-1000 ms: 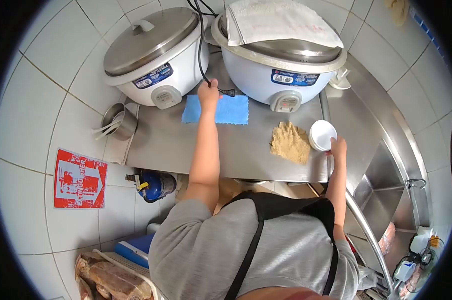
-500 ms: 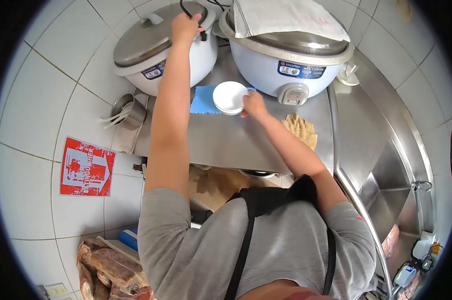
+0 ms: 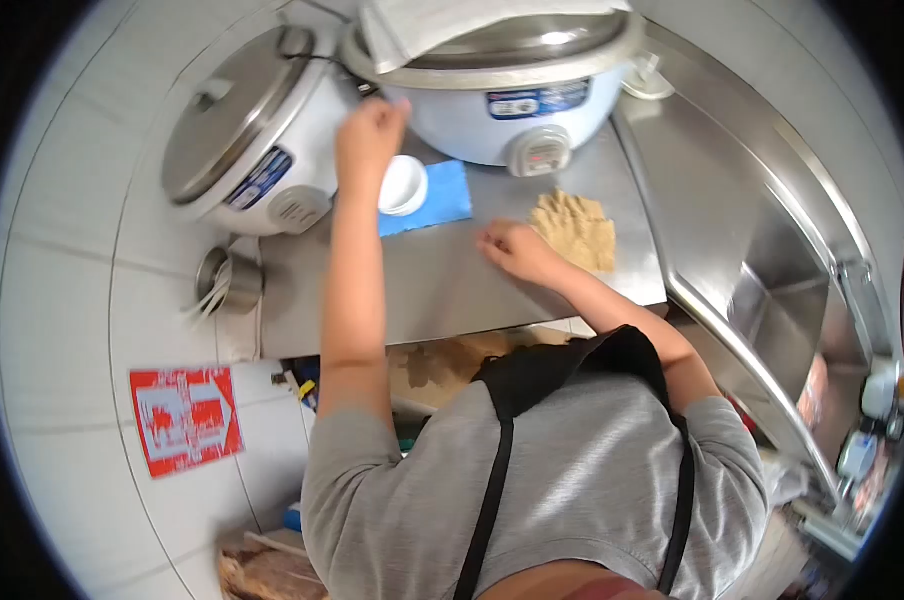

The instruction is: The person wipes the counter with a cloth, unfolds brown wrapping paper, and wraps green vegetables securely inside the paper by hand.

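Observation:
My left hand (image 3: 372,132), a little blurred, is closed just below the black plug (image 3: 366,88) and its cord, between the two rice cookers; no object shows in its fingers. The white bowls (image 3: 404,186), stacked, rest on the left part of a blue cloth (image 3: 446,196), beside my left wrist. My right hand (image 3: 510,248) is over the steel counter (image 3: 442,290) with its fingers curled together and nothing visible in them. To its right lies a crumpled tan cloth (image 3: 576,232).
The left rice cooker (image 3: 272,160) and right rice cooker (image 3: 517,115) stand at the back, a white towel (image 3: 452,20) on the right one. A metal pot (image 3: 240,283) with white handles is at the left edge. A steel rail (image 3: 732,350) and sink (image 3: 782,300) are at the right.
The bowls have left my right hand and now rest on the blue cloth. My right hand has drawn back toward me. My left hand has moved down and no longer holds the cord. The view has turned.

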### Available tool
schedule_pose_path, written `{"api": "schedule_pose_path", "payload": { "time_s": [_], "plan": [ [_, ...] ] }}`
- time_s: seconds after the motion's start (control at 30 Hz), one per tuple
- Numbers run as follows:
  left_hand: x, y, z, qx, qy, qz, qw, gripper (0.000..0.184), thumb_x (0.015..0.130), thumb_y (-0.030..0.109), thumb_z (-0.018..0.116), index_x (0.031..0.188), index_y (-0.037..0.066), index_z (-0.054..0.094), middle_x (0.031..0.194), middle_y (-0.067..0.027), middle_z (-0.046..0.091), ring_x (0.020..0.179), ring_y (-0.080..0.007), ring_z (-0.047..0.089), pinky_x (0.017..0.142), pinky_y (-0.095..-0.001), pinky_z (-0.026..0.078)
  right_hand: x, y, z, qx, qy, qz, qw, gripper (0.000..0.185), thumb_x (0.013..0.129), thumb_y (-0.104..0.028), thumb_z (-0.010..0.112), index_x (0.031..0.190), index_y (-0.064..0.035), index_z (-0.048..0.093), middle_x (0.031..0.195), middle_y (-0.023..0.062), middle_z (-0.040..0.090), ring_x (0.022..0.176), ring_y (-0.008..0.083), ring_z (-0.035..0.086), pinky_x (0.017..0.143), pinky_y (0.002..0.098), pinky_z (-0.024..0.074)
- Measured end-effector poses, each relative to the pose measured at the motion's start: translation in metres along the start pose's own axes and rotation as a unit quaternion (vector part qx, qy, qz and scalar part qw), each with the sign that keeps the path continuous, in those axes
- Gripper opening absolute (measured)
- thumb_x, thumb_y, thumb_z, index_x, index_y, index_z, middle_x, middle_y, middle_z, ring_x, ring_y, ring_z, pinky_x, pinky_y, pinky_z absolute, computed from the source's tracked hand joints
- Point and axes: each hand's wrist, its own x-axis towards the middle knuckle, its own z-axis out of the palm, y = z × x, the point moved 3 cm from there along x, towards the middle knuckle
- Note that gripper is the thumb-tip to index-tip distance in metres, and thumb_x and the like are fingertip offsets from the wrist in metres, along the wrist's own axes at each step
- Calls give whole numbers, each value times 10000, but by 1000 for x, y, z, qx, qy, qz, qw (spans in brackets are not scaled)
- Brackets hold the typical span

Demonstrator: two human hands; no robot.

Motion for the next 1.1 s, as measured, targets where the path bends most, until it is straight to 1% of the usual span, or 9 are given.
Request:
{"api": "schedule_pose_path", "payload": {
  "time_s": [0.07, 0.1, 0.17, 0.27, 0.37, 0.7, 0.9, 0.93, 1.1],
  "plan": [
    [-64, 24, 60, -215, -234, -63, 946, 263, 825, 269, 610, 792, 10, 635, 632, -81, 614, 551, -107, 553, 468, -301, 432, -59, 17, -26, 4, -69, 66, 995, 276, 834, -245, 565, 922, 10, 622, 817, 162, 603, 776, 307, 591, 701, 359, 464],
    [-92, 28, 101, -291, -338, -71, 892, 199, 863, 231, 573, 908, 45, 628, 789, -39, 631, 621, -119, 569, 569, -266, 480, -86, 24, -38, 12, -82, 114, 990, 258, 838, -223, 558, 932, 8, 622, 843, 162, 606, 785, 302, 589, 702, 357, 462],
    [-134, 46, 179, -274, -425, 82, 859, 379, 875, 342, 526, 1152, 84, 557, 1099, -131, 588, 988, -233, 564, 837, -423, 453, -135, 17, -64, 40, -4, 89, 995, 235, 848, -207, 545, 920, 2, 624, 842, 153, 608, 771, 299, 590, 696, 362, 463],
    [-179, 81, 234, 134, -208, 311, 918, 575, 874, 481, 430, 1340, 146, 381, 1378, -176, 341, 1293, -367, 261, 1016, -577, 190, -189, 22, -90, -92, 24, 158, 983, 245, 848, -223, 544, 936, -8, 623, 850, 139, 595, 792, 310, 588, 694, 381, 467],
    [-155, 97, 275, 172, -235, 219, 931, 669, 861, 556, 354, 1402, 179, 244, 1468, -159, 111, 1337, -426, 8, 1018, -625, 1, -234, 50, -98, -219, 113, 199, 949, 246, 841, -238, 543, 917, -18, 623, 854, 141, 595, 798, 321, 583, 697, 393, 473],
    [-270, 195, 285, 23, -275, 399, 875, 606, 853, 459, 431, 1363, 148, 334, 1426, -181, 233, 1315, -451, 106, 1012, -634, 24, -303, 61, -87, -164, 92, 311, 932, 304, 833, -277, 547, 986, -22, 609, 986, 164, 585, 882, 354, 569, 770, 418, 456],
    [-266, 109, 216, 189, -287, 279, 896, 566, 872, 372, 426, 1389, 189, 286, 1448, -149, 202, 1344, -372, 99, 1044, -575, 21, -378, 137, -59, -81, 124, 345, 927, 289, 828, -268, 578, 933, -3, 628, 836, 177, 628, 745, 354, 589, 660, 401, 475],
    [-257, 91, 205, 200, -273, 206, 918, 559, 881, 373, 403, 1396, 200, 268, 1457, -137, 182, 1348, -369, 81, 1043, -576, 23, -402, 164, -43, -49, 115, 374, 919, 317, 841, -302, 533, 914, -11, 636, 887, 213, 618, 821, 381, 580, 737, 414, 467],
    [-241, 14, 160, 253, -228, -40, 939, 559, 901, 408, 340, 1412, 218, 216, 1476, -119, 124, 1354, -361, 47, 1037, -584, 21, -563, 241, 51, -3, 106, 624, 775, 356, 819, -329, 549, 953, -11, 639, 926, 189, 629, 870, 322, 606, 744, 391, 470]
  ]
}}
